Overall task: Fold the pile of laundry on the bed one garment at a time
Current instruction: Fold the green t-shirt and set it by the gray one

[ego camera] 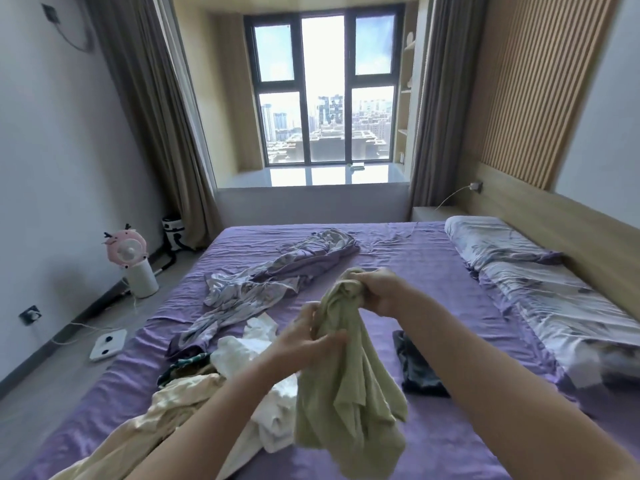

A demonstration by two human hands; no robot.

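Both hands up over the bed (433, 258), left hand (304, 341) and right hand (382, 292) each gripping the green garment (346, 393), right of the laundry pile (214, 375).

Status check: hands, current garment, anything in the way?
Left hand and right hand both grip the green garment, bunched, lifted above the bed. Unfolded pile lies left. Dark folded item right, clear.

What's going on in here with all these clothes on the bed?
A person is sorting laundry on the purple bed. Both hands hold a pale green garment up above the sheet: the right hand grips its bunched top, the left hand pinches it lower down. An unfolded pile lies to the left; a dark folded item sits to the right.
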